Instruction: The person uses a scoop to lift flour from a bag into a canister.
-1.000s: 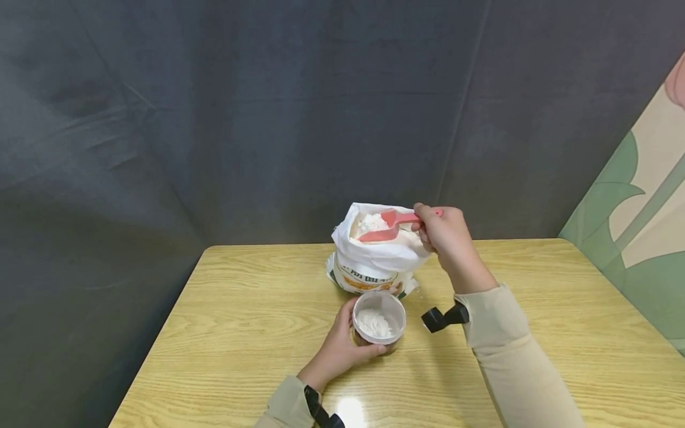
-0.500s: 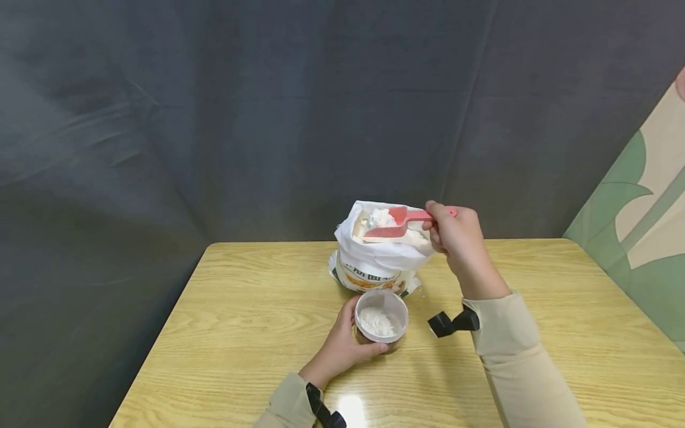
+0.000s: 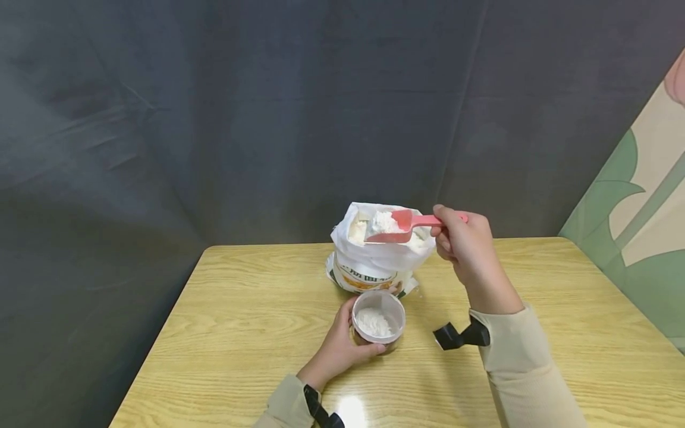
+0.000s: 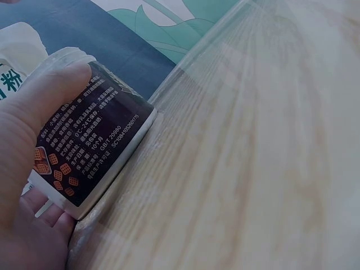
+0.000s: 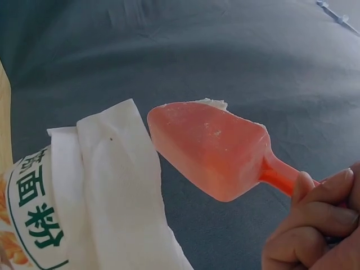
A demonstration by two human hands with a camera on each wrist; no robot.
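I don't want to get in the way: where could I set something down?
The yellow wood-grain table is bare from its left edge to the left hand, and from the beige right sleeve to its right edge. The middle is crowded: round dark-labelled tub, printed white bag behind it, red plastic scoop in the right hand.

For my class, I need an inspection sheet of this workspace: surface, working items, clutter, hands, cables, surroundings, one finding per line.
Surface: wood-grain table, shiny in one spot.
Working items: open bag of white powder; cup in front of it, partly filled with powder; loaded pink scoop raised at the bag's mouth.
Clutter: nothing seen.
Hands: left hand grips the cup; right hand holds the scoop.
Cables: none identified; a thin pale strip in the right wrist view is unclear.
Surroundings: dark cloth behind, leaf-patterned panel at right.
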